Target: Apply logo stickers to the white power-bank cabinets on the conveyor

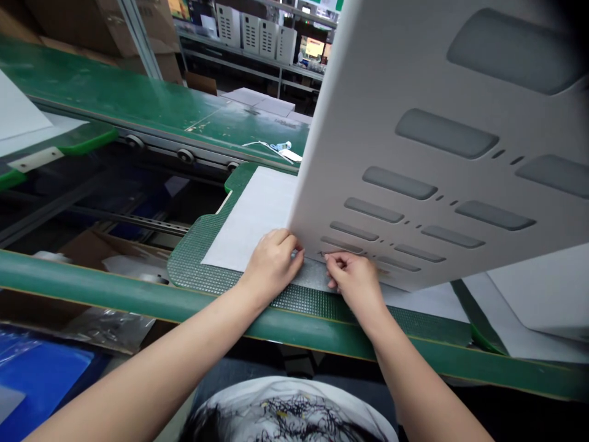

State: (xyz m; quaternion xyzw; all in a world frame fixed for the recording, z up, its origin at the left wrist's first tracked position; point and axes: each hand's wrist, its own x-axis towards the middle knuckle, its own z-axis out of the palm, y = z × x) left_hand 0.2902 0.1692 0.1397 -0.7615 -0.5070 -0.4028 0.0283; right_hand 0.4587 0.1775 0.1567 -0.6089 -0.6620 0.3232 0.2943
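Sheet of white material (23,113) lies at our far left, with an open cardboard box (83,245) and blue plastic (41,380) low beneath it. Behind, a green counter (151,101) carries a small tangle of white and blue cable (280,147). Nearer us is a board with a mesh top (191,261), and on it a white liner (248,209).

Our left hand (272,261) rests over the liner beside the panel's near corner; its grip is curled narrow, and we cannot tell whether anything sits inside. Our right hand (353,273) is at the panel's lower edge, thumb and forefinger brought close together by a small dark mark; whether they pinch something thin, we cannot tell.

The big white slotted panel (478,178) stands tilted above the liner, filling our right. Further right and lower lies another white panel (547,288).

We judge the step in hand to be close fingertip work along that lower edge. The next move seems to call for light, exact fingers there, without knocking the leaning panel.
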